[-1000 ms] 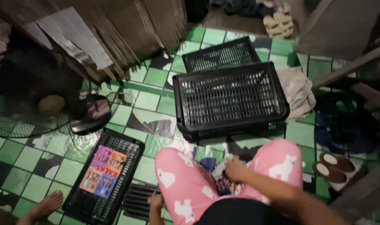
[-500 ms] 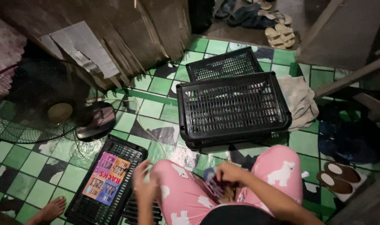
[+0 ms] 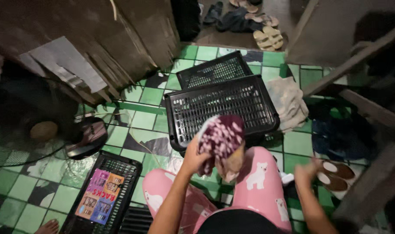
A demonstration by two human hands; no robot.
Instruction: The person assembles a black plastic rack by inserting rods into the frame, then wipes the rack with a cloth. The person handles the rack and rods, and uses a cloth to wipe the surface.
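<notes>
My left hand (image 3: pixel 194 159) is raised in front of me, shut on a maroon cloth with pale spots (image 3: pixel 221 139) that hangs bunched over my knees. My right hand (image 3: pixel 305 171) is out to the right, low beside my right knee, blurred, near a pair of brown slippers (image 3: pixel 334 174); whether it holds anything cannot be told. I sit on the green tiled floor in pink trousers with white bear prints (image 3: pixel 258 182). A black plastic mesh tray (image 3: pixel 223 108) lies upside down just beyond the cloth.
A second black mesh tray (image 3: pixel 215 69) lies behind the first. A third (image 3: pixel 119 173) at lower left carries a colourful label. A floor fan (image 3: pixel 41 125) stands left, cardboard sheets (image 3: pixel 110 47) lean behind, a beige cloth (image 3: pixel 288 102) lies right, sandals (image 3: pixel 269 39) at the doorway.
My left hand came up from my lap lifting the spotted cloth in front of the tray. My right hand swung away to the right toward the slippers.
</notes>
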